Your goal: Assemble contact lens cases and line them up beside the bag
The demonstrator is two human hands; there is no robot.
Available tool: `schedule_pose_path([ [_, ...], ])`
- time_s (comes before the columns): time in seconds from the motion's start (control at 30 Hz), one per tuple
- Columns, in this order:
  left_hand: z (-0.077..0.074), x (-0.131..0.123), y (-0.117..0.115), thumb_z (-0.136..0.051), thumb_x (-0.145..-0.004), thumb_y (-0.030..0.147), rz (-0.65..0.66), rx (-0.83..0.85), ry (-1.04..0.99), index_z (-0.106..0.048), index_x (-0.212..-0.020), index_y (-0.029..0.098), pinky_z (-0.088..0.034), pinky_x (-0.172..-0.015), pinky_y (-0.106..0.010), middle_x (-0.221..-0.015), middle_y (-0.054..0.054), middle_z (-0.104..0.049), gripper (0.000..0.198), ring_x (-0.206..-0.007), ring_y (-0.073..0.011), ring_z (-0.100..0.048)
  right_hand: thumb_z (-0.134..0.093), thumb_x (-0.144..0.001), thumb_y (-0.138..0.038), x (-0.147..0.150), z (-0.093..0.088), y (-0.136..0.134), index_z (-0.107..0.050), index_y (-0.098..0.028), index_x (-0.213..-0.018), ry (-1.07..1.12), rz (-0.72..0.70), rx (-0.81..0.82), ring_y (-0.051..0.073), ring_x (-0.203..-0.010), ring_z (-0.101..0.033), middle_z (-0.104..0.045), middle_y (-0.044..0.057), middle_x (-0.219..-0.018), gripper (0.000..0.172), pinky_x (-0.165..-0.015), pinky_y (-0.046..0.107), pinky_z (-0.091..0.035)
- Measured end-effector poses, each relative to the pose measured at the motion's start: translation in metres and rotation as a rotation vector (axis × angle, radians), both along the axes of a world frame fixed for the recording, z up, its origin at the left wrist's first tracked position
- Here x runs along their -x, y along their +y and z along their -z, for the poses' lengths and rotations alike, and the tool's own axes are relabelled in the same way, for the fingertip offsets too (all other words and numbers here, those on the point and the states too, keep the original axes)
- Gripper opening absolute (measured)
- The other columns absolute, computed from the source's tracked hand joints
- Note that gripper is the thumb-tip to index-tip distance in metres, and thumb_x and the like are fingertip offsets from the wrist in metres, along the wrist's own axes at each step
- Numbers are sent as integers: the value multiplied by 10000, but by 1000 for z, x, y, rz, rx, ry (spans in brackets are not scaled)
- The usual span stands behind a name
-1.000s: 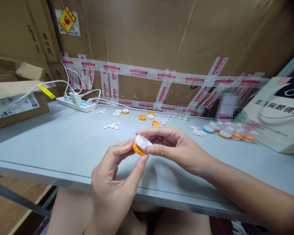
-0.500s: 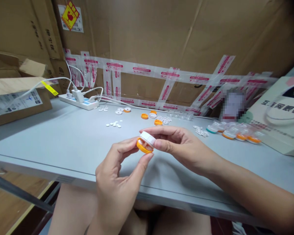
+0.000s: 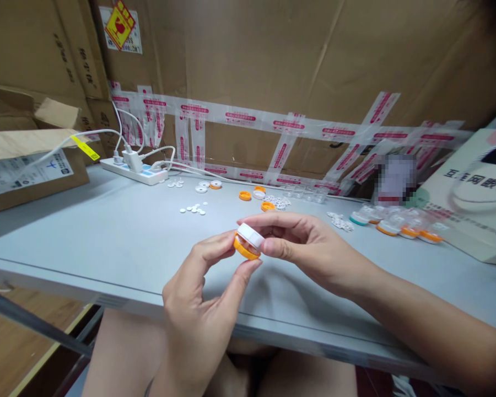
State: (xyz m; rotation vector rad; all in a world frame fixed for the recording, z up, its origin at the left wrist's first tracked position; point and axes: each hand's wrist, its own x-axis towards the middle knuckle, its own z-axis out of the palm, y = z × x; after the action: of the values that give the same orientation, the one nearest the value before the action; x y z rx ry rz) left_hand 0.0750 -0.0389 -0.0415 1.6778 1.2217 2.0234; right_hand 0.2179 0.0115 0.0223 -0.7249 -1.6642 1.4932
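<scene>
Above the front part of the grey table, my left hand point(image 3: 209, 281) pinches an orange ring-shaped plastic part point(image 3: 247, 251) between thumb and fingers. My right hand point(image 3: 297, 237) grips a round white plastic cap point(image 3: 250, 235) from its right side. The white cap sits tilted over the orange ring, and a gap shows between them at the front. Something pale is visible inside the gap, too small to make out. Fingers hide the back of both parts.
Small white discs point(image 3: 194, 209), orange rings point(image 3: 244, 196) and white printed pieces point(image 3: 339, 221) lie farther back. Finished-looking domed pieces point(image 3: 391, 227) stand at right beside a white box point(image 3: 471, 204). A power strip point(image 3: 134, 172) and a cardboard box point(image 3: 33, 165) are at left.
The orange ring has tilted a little closer to the white cap, and less of its inside shows. Both hands keep their grip; the view has shifted slightly.
</scene>
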Motion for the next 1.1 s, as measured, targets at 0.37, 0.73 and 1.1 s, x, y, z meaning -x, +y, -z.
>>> schedule_pose_path([
  [0.37, 2, 1, -2, -706, -776, 135, -5, 37, 0, -646, -1046, 291, -551, -890, -261, -1020, 52, -706, 318, -926, -131, -664, -742, -720, -239, 0, -2, -1, -734, -264, -945, -50, 24, -45, 186, -989, -674, -738, 5, -1013, 226, -917, 360, -524],
  [0.73, 3, 2, -1, -701, -779, 144, -18, 43, 20, -649, -1042, 302, -551, -885, -271, -1016, 63, -709, 312, -906, -134, -667, -753, -699, -244, -1, -1, -2, -738, -263, -953, -78, 48, -74, 193, -987, -661, -727, 11, -1024, 255, -898, 359, -512],
  [1.1, 5, 2, -2, -688, -778, 96, -10, 10, 14, -656, -1031, 284, -539, -908, -265, -1027, 63, -706, 316, -940, -125, -660, -741, -713, -230, -3, 2, 1, -744, -268, -979, -133, 67, -273, 183, -923, -636, -704, 17, -942, 268, -889, 356, -478],
])
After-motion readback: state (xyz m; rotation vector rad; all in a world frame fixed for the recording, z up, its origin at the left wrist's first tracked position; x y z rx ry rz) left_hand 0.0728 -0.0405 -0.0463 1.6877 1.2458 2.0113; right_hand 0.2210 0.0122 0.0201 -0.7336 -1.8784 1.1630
